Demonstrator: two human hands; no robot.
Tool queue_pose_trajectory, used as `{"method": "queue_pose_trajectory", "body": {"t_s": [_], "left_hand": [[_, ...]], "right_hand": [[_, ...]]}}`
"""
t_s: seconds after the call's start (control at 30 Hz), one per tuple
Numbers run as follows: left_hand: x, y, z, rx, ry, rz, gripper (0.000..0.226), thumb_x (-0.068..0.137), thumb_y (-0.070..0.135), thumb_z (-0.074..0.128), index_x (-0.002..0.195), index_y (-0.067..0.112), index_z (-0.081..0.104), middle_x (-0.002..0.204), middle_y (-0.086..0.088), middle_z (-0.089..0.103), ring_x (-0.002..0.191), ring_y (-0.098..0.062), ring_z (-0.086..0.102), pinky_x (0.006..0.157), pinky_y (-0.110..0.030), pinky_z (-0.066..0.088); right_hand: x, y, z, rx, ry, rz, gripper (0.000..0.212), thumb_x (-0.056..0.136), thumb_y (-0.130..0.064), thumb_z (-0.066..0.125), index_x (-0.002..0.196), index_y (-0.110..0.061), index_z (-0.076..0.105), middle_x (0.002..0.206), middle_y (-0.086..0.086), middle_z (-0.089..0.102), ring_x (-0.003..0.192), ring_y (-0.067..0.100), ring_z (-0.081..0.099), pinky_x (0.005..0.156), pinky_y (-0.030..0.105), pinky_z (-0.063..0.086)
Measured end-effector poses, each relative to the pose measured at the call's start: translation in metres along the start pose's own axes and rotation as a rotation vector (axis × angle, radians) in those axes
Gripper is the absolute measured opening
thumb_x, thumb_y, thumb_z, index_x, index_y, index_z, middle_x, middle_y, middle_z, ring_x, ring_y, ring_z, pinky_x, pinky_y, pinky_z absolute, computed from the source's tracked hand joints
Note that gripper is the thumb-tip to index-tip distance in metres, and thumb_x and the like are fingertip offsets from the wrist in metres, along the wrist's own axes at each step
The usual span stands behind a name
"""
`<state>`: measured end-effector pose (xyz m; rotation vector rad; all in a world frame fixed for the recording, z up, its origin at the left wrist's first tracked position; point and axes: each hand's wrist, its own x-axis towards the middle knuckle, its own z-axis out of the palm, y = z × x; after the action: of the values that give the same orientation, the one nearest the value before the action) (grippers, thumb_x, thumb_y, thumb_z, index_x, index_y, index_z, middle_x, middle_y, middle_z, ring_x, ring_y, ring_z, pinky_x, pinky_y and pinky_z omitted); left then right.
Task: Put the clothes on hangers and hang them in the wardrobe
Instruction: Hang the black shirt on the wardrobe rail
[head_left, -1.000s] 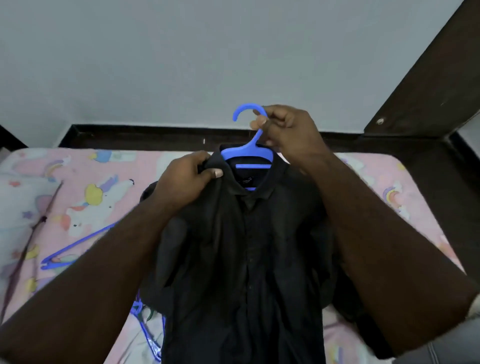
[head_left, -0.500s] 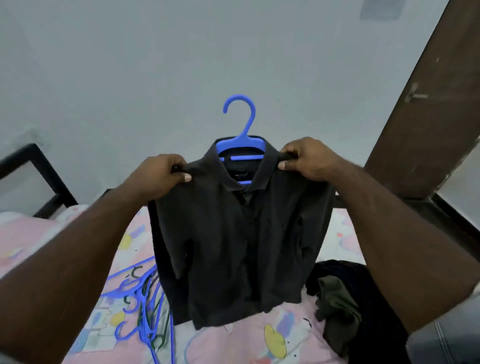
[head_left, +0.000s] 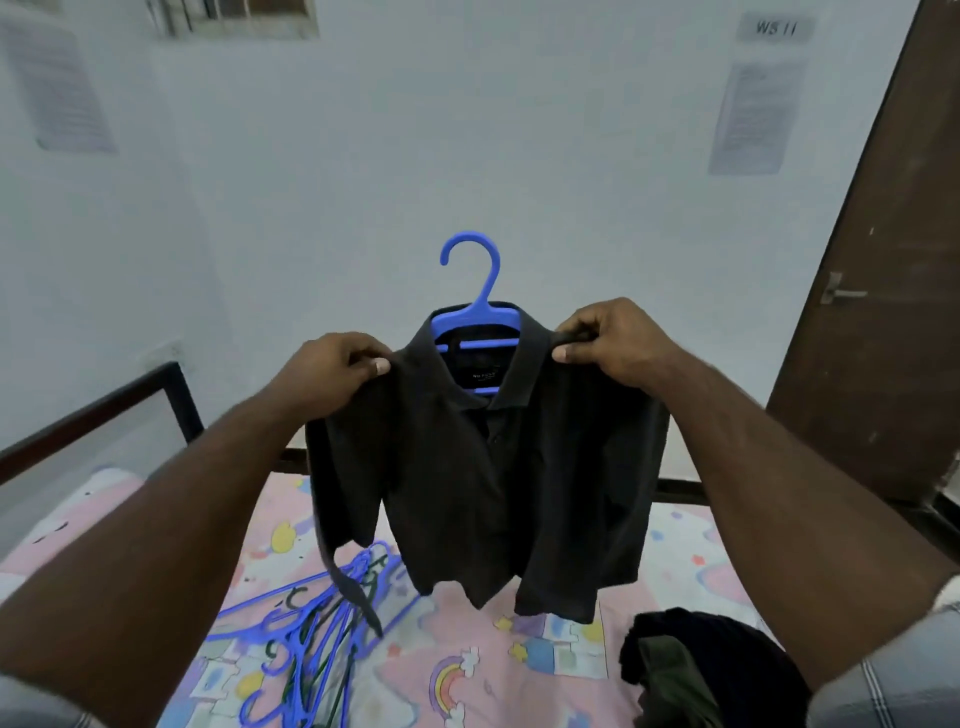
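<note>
Hanger (head_left: 477, 312) arms hidden inside shirt (head_left: 488, 467); only hook and neck bars show (collar label unreadable). Hook points up, shirt hangs lengthwise downward above bed (head_left: 467, 670). Left hand (head_left: 332, 371) and right hand (head_left: 613, 340) each pinch one shoulder, collar and hook midway between grips.

The shirt (head_left: 498, 467) I hold is matt black cloth on a smooth blue plastic hanger (head_left: 475, 312); the bedsheet (head_left: 467, 665) is soft printed cloth.
</note>
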<state>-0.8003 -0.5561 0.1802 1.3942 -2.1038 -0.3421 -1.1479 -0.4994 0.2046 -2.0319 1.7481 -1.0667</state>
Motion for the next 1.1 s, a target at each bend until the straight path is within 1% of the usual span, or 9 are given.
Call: {"method": "queue_pose_trajectory", "body": {"t_s": [0.13,0.27,0.47,0.6,0.77,0.87,0.97,1.03,1.1], "left_hand": [[-0.017,-0.007,-0.022,-0.037,0.026,-0.037,0.010,0.099,0.025,0.062,0.100,0.026,0.072,0.099,0.005,0.072,0.095,-0.017,0.065,0.083,-0.032,0.049],[-0.029,-0.005,-0.033,-0.162,0.171,-0.082,0.012,0.099,0.021,0.062,0.091,0.019,0.072,0.089,-0.001,0.072,0.083,-0.017,0.064,0.073,-0.029,0.048],[-0.059,-0.028,-0.062,-0.225,0.283,-0.215,0.016,0.100,0.021,0.061,0.090,0.013,0.070,0.087,-0.009,0.071,0.079,-0.023,0.061,0.078,-0.038,0.051],[-0.085,-0.040,-0.085,-0.282,0.273,-0.228,0.017,0.099,0.020,0.063,0.088,0.010,0.070,0.079,-0.006,0.068,0.071,-0.018,0.059,0.067,-0.028,0.046],[-0.139,-0.075,-0.123,-0.443,0.149,-0.292,0.012,0.095,0.017,0.068,0.100,0.007,0.072,0.093,-0.009,0.074,0.084,-0.016,0.067,0.077,-0.031,0.052],[-0.190,-0.103,-0.131,-0.437,0.091,-0.385,0.006,0.095,0.005,0.064,0.094,0.000,0.068,0.088,-0.016,0.068,0.081,-0.020,0.063,0.071,-0.028,0.053],[-0.221,-0.123,-0.154,-0.453,0.335,-0.398,0.013,0.098,-0.002,0.058,0.088,0.003,0.065,0.080,-0.015,0.062,0.071,-0.020,0.058,0.071,-0.027,0.052],[-0.236,-0.134,-0.173,-0.419,0.380,-0.383,0.007,0.098,0.009,0.062,0.096,0.010,0.068,0.084,-0.007,0.066,0.077,-0.018,0.060,0.078,-0.032,0.052],[-0.260,-0.145,-0.174,-0.337,0.252,-0.428,0.014,0.100,0.030,0.061,0.107,0.023,0.071,0.097,0.000,0.071,0.090,-0.015,0.063,0.083,-0.035,0.050]], "right_hand": [[-0.005,-0.010,-0.020,0.093,-0.007,-0.024,0.013,0.078,-0.016,0.084,0.089,-0.018,0.079,0.083,-0.005,0.077,0.081,0.011,0.071,0.087,0.036,0.057],[-0.006,-0.018,-0.030,0.161,-0.056,-0.059,0.015,0.082,-0.012,0.081,0.096,-0.014,0.079,0.088,-0.002,0.078,0.085,0.013,0.073,0.089,0.032,0.057],[-0.021,0.021,-0.030,0.191,-0.095,0.059,0.017,0.093,-0.010,0.069,0.106,-0.016,0.078,0.100,-0.003,0.077,0.102,0.016,0.071,0.101,0.042,0.054],[-0.026,0.001,-0.006,0.408,0.023,0.083,0.018,0.093,-0.003,0.067,0.101,-0.015,0.077,0.096,0.007,0.077,0.094,0.019,0.072,0.091,0.037,0.058],[-0.023,-0.047,0.026,0.541,0.131,0.088,0.022,0.092,-0.002,0.067,0.089,-0.021,0.078,0.085,0.001,0.076,0.082,0.019,0.068,0.079,0.040,0.055],[-0.025,-0.077,0.058,0.563,0.123,0.095,0.022,0.092,-0.001,0.067,0.086,-0.020,0.077,0.083,0.000,0.075,0.079,0.017,0.067,0.073,0.036,0.053],[-0.024,-0.109,0.083,0.593,0.071,0.078,0.019,0.091,-0.002,0.068,0.086,-0.019,0.076,0.083,0.001,0.074,0.077,0.016,0.066,0.071,0.034,0.053],[-0.022,-0.132,0.094,0.617,0.070,0.049,0.018,0.091,-0.002,0.069,0.087,-0.019,0.076,0.083,0.001,0.074,0.076,0.014,0.066,0.070,0.031,0.053],[-0.022,-0.153,0.103,0.644,0.074,0.024,0.018,0.091,-0.001,0.069,0.088,-0.018,0.076,0.083,0.000,0.074,0.073,0.011,0.066,0.066,0.025,0.052]]}}
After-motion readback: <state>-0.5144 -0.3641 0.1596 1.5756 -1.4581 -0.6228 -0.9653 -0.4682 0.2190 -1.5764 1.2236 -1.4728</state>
